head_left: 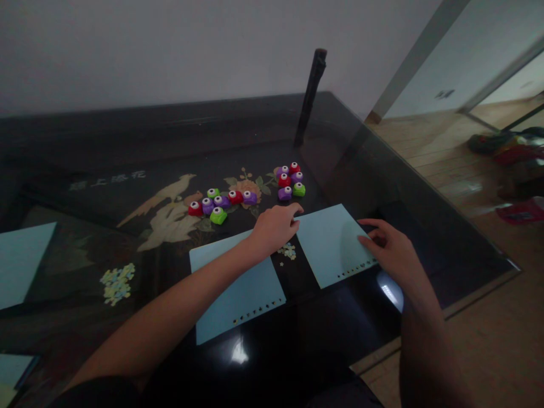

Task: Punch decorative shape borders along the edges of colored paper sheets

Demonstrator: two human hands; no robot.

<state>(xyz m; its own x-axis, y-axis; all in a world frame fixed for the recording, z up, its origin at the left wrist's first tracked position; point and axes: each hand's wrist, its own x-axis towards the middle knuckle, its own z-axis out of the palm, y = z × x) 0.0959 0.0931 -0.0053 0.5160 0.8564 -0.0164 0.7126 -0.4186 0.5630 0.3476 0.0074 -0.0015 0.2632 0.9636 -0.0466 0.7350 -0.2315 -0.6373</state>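
Two pale blue paper sheets lie on a dark glass-topped table, each with a row of small punched shapes along its near edge. At the top left corner of the right sheet point(331, 243), my left hand point(275, 228) rests with index finger stretched out and thumb apart. That forearm crosses the left sheet point(242, 300) and hides part of it. My right hand point(389, 246) touches the right sheet's right edge, thumb and fingers apart. Between the sheets, partly behind my left hand, sits a small pile of paper cutouts point(288, 251).
Beyond the sheets stand two groups of small craft punches, the left group point(221, 202) and the right group point(291, 180), in red, purple and green. A larger cutout pile point(118, 283) lies left. More blue paper point(25, 260) is at far left. A black post point(312, 93) rises behind.
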